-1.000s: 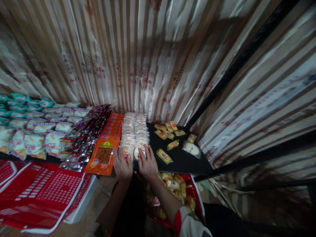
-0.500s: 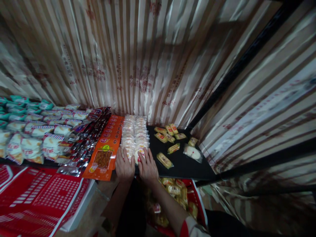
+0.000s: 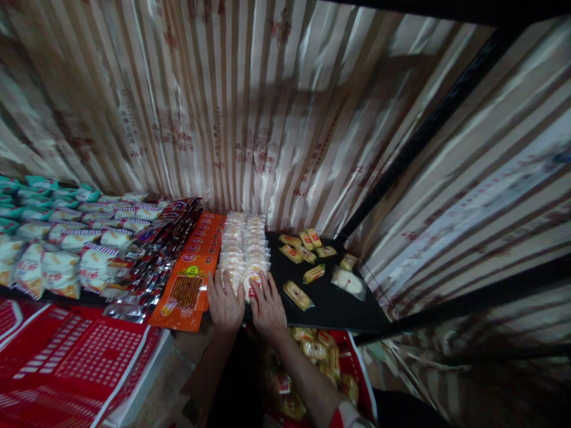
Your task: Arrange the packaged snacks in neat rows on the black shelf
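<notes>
Two rows of clear-wrapped white rice crackers [image 3: 245, 246] run front to back on a black shelf [image 3: 330, 312]. My left hand [image 3: 226, 302] lies on the front of the left row, fingers stretched out. On the front of the right row rests my right hand [image 3: 268, 306], its fingers also extended, beside a red-printed wrapper. Neither hand wraps round a pack. Left of the crackers is an orange snack bag [image 3: 190, 273] with brown sticks showing through its window. To the right, several small yellow wrapped snacks [image 3: 298, 295] and a white wrapped cracker [image 3: 348, 282] lie scattered.
Dark red packets [image 3: 167, 255], white snack bags [image 3: 96, 267] and green packs [image 3: 38, 196] line the shelf's left. Below stand a red basket [image 3: 84, 356] and another holding yellow snacks [image 3: 314, 351]. A black post [image 3: 428, 128] rises at right before striped sheeting [image 3: 250, 101].
The camera view has tilted slightly, so the shelf and its goods sit a little lower in the picture. Both hands stay on the front of the cracker rows with hardly any movement.
</notes>
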{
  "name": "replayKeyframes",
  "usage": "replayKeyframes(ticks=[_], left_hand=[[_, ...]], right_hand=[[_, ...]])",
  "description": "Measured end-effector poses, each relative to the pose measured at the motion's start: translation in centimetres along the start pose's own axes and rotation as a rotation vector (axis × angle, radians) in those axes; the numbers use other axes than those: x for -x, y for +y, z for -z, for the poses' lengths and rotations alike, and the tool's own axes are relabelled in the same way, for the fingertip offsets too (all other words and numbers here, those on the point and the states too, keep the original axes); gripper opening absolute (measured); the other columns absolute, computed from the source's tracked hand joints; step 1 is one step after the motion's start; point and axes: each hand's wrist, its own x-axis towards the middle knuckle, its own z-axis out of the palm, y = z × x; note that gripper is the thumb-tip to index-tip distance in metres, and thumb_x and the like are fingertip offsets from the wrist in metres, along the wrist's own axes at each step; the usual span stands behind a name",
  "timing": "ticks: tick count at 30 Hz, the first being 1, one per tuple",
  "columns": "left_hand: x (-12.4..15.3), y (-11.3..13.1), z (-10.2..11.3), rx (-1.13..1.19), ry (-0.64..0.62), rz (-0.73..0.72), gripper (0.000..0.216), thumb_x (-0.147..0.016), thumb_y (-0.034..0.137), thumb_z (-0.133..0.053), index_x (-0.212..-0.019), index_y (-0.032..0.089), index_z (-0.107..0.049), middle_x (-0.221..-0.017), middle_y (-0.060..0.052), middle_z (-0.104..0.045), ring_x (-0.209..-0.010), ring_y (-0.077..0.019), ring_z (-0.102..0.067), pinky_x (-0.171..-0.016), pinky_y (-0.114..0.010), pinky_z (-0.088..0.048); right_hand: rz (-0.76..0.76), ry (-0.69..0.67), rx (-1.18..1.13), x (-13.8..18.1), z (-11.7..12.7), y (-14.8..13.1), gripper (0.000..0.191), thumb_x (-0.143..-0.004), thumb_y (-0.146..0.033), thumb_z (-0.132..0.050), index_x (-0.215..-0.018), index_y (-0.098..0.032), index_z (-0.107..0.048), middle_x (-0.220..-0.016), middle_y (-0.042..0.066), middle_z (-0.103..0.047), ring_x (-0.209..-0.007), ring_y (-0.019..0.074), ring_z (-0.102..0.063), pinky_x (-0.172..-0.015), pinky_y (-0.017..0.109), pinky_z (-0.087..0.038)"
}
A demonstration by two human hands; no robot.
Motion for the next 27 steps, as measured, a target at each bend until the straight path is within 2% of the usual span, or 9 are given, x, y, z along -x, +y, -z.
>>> replayKeyframes(ticks=[3,8,12,15,19,27], left_hand=[[0.2,-0.1,-0.3,0.004,0.030,-0.008,0.053,-0.088,0.037,-0.044,-0.127,0.002,-0.046,-0.136,-0.026,-0.041,-0.137,-0.0359,-0.021,-0.106,-0.053,-0.028],[0.4,-0.3,-0.6,0.017,0.032,-0.019,0.057,-0.089,0.035,-0.042,-0.136,0.003,-0.035,-0.142,-0.025,-0.036,-0.136,-0.0331,-0.025,-0.107,-0.051,-0.028],[0.5,-0.5,-0.7,0.033,0.045,-0.034,0.057,-0.090,0.034,-0.041,-0.138,0.006,-0.032,-0.143,-0.023,-0.035,-0.135,-0.0326,-0.028,-0.105,-0.051,-0.030],[0.5,-0.7,-0.9,0.041,0.052,-0.045,0.056,-0.090,0.033,-0.042,-0.138,0.007,-0.033,-0.143,-0.023,-0.034,-0.134,-0.0325,-0.029,-0.105,-0.050,-0.031],[0.5,-0.8,-1.1,0.056,0.063,-0.039,0.056,-0.090,0.033,-0.043,-0.138,0.008,-0.033,-0.143,-0.022,-0.035,-0.133,-0.0326,-0.031,-0.103,-0.050,-0.033],[0.5,-0.4,-0.7,0.025,0.012,-0.027,0.056,-0.090,0.035,-0.042,-0.138,0.008,-0.034,-0.141,-0.023,-0.038,-0.131,-0.0348,-0.034,-0.099,-0.049,-0.038]], right_hand=[[-0.001,0.002,-0.025,0.1,-0.1,0.4,0.044,-0.089,-0.024,-0.042,-0.132,-0.021,-0.046,-0.149,0.007,-0.029,-0.139,0.0298,-0.015,-0.102,0.047,-0.037],[-0.030,0.070,-0.162,0.1,-1.0,1.3,0.040,-0.092,-0.029,-0.038,-0.130,-0.025,-0.048,-0.152,0.004,-0.022,-0.140,0.0299,-0.009,-0.106,0.051,-0.029],[-0.274,0.185,-0.303,-1.3,-2.6,2.0,0.049,-0.094,-0.038,-0.033,-0.138,-0.020,-0.036,-0.151,0.012,-0.020,-0.138,0.0275,-0.019,-0.106,0.049,-0.031],[-0.402,0.186,-0.354,-2.9,-3.8,2.7,0.060,-0.093,-0.044,-0.032,-0.143,-0.014,-0.024,-0.148,0.017,-0.028,-0.136,0.0260,-0.026,-0.106,0.045,-0.032],[-0.327,0.167,-0.352,-4.1,-4.7,2.9,0.063,-0.093,-0.045,-0.032,-0.145,-0.012,-0.018,-0.144,0.015,-0.036,-0.133,0.0237,-0.032,-0.106,0.041,-0.032],[-0.269,0.090,-0.282,-3.9,-4.6,2.2,0.057,-0.093,-0.044,-0.031,-0.141,-0.014,-0.029,-0.147,0.015,-0.030,-0.136,0.0238,-0.028,-0.104,0.041,-0.035]])
